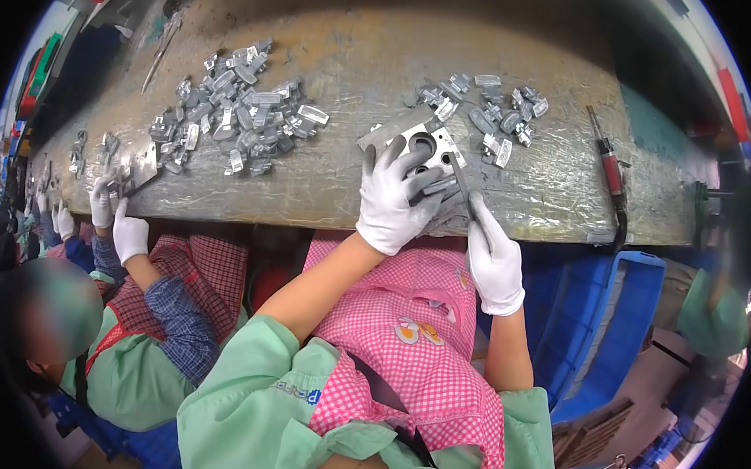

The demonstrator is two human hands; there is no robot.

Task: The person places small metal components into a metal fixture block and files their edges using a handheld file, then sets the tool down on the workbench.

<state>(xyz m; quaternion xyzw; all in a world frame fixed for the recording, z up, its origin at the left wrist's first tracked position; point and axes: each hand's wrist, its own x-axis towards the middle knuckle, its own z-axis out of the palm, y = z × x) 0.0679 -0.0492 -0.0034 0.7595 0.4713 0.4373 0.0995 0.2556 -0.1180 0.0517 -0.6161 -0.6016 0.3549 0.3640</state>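
We share a scuffed bench [310, 190] with a co-worker [139, 375] leftward along it. Near the bench's front edge, our left hand [391, 200] half-curls over a holed block [446, 143], its hold unclear; our right hand [493, 263] grips a dark bar [461, 185], its long axis pointing away, slightly left. Below the bench stands a blue crate [644, 288], contents unclear.

Metal block [444, 144]: we see a silver-grey, flat upper face pierced by round openings, the largest deep and dark. It sits askew to the edge of the surface [327, 195], partly covered by the gloved left hand [392, 202]. Slim dark bar [461, 185]: in the gloved right hand [496, 263], slanting up-left to the block's right side; contact we cannot tell.
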